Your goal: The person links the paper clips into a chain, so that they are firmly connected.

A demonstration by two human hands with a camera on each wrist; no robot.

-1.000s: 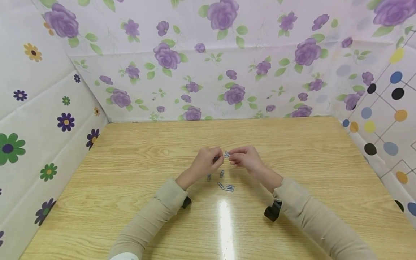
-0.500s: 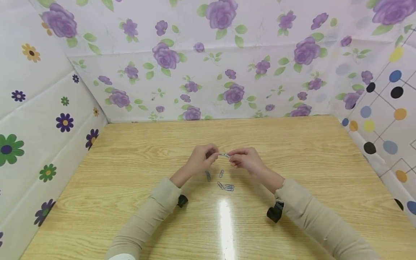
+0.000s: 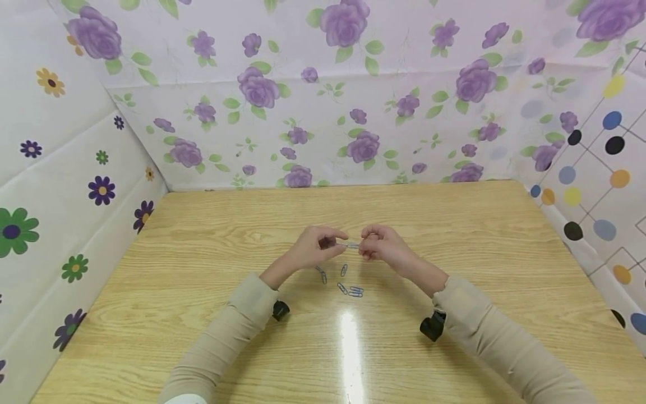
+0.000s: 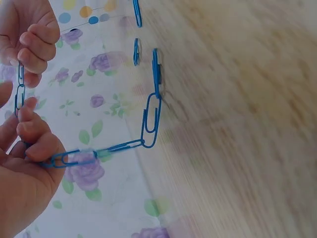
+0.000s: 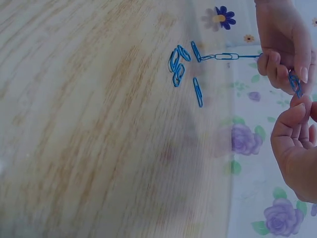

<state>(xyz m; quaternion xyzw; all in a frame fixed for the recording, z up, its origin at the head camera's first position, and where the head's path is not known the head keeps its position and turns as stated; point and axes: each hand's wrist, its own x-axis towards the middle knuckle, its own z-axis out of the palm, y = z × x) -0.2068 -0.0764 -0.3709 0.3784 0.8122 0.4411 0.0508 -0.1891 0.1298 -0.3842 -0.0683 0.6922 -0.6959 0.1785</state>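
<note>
Left hand (image 3: 309, 249) and right hand (image 3: 387, 248) are pinching a blue wire paperclip chain (image 4: 121, 147) above the wood-grain table (image 3: 454, 224), fingertips clamped on its links, apparently keeping them aligned, spare length trailing from the left.

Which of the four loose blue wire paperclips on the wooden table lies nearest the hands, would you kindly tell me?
The blue wire paperclip lying by itself; the other three loose paperclips lie grouped lower in the head view.
</note>
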